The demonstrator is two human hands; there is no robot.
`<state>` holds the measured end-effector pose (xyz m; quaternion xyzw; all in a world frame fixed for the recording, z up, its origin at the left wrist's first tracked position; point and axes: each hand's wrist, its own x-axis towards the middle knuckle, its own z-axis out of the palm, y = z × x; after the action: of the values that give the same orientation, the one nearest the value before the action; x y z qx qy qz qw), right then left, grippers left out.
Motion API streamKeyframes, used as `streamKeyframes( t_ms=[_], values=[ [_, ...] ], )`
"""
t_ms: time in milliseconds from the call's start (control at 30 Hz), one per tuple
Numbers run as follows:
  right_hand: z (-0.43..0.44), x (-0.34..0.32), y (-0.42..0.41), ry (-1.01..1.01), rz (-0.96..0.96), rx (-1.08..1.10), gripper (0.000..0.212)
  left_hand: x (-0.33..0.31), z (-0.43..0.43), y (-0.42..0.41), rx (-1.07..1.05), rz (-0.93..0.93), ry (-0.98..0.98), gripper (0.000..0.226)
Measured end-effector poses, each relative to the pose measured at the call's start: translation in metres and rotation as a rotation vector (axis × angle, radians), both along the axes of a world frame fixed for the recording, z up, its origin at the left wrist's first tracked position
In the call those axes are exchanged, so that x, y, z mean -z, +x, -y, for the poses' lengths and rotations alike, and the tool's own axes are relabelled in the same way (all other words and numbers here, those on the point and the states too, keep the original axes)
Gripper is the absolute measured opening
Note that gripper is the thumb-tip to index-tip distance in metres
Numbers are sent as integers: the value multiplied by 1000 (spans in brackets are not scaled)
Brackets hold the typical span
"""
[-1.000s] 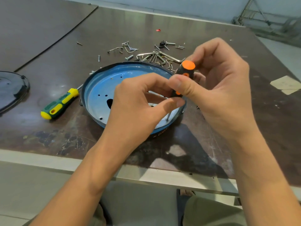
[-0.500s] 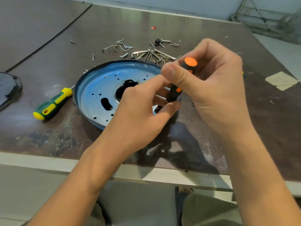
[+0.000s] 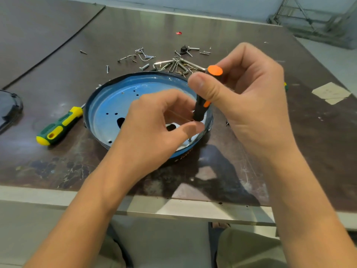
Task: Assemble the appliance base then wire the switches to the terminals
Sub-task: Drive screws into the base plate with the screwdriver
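The round blue metal base pan [image 3: 108, 105] sits mid-table. It looks stiff but light and likely to slide, so hold its rim. At its 4 o'clock the right hand [image 3: 251, 105] grips a black-orange screwdriver [image 3: 201, 107], and the left hand [image 3: 154, 124] pinches its lower end.

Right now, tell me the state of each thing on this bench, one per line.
Blue base: hollow side up.
Orange screwdriver: upright, tip down inside the base near its right rim.
Right hand: grips the screwdriver's handle.
Left hand: pinches its shaft below the handle.
Green screwdriver: lying flat, untouched, left of the base.
Screws and hex keys: loose, scattered behind the base.
Black round part: lying far left, partly out of frame.
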<state>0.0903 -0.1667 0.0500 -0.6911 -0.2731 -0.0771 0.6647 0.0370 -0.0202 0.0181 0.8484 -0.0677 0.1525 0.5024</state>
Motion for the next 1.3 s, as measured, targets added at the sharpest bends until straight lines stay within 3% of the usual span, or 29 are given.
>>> streamKeyframes(
  t_ms=[100, 233, 367, 467, 533, 667, 767, 967, 1167, 1300],
  values=[
    [4, 2, 2, -33, -22, -139, 17, 2, 4, 1, -32, 31, 46, 11],
    [13, 0, 1, 147, -155, -352, 29, 3, 3, 4, -16, 10, 61, 10],
    [10, 1, 4, 69, -14, -129, 22, 3, 3, 3, 8, 12, 80, 20],
    [3, 4, 5, 19, 51, -23, 39, 4, 6, 1, -22, 43, 100, 21],
    [0, 6, 5, 26, 41, -48, 41, 5, 7, 1, -39, 56, 114, 16],
    [5, 7, 3, 42, 15, -153, 16, 7, 7, 3, -65, 52, 138, 11],
    [12, 2, 4, 118, -66, -208, 24, 8, 6, 4, -56, 32, 132, 11],
    [8, 0, 4, -37, 88, -98, 19, 5, 7, 2, -17, 47, 117, 14],
    [13, 4, 6, -39, 84, -209, 23, 8, 5, 4, -13, 10, 77, 15],
    [13, 2, 8, -72, 103, -57, 24, 9, 4, 4, 20, 2, 101, 15]
  ],
)
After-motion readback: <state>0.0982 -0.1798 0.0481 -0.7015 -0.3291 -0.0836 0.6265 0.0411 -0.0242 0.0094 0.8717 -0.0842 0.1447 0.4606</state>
